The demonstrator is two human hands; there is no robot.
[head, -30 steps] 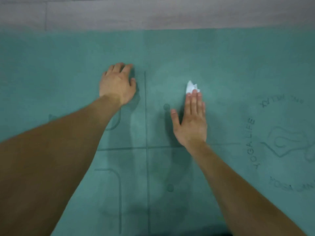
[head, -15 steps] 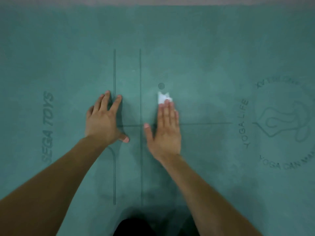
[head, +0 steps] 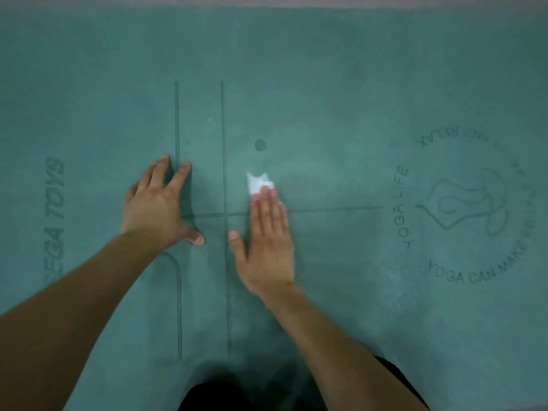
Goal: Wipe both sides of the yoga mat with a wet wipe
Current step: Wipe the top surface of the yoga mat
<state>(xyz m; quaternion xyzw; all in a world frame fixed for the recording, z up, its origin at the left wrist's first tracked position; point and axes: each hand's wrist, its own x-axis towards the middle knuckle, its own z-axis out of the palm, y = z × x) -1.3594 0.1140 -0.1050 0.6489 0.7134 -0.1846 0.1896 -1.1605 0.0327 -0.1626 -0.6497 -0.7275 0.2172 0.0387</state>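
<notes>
- yoga mat: teal, flat on the floor, fills nearly the whole frame; strip of bare floor along the top edge.
- wet wipe: small white wad, centre of frame, just below the printed dot, right of the two long printed lines.
- right hand: flat, fingers straight and together, fingertips pressing the near end of the wipe onto the mat; far end of the wipe sticks out past the fingertips. Thumb splayed to the left.
- left hand: palm down, fingers spread, holds nothing, braced on the mat left of centre across the left printed line.
- Step in hand, my read: wiping the printed face, mid-mat. Underside not visible, presumably not done.
- To do it well:
  - wipe is bunched, so contact patch is small; flatten it under the whole palm for wider passes.
  - overlapping straight strokes, work toward the circular logo at right, then the lettering at left.
  - keep the left hand pinning the mat so it doesn't creep or ripple.
  - even pressure; fingertip-only push risks the wipe rolling out from under.
</notes>
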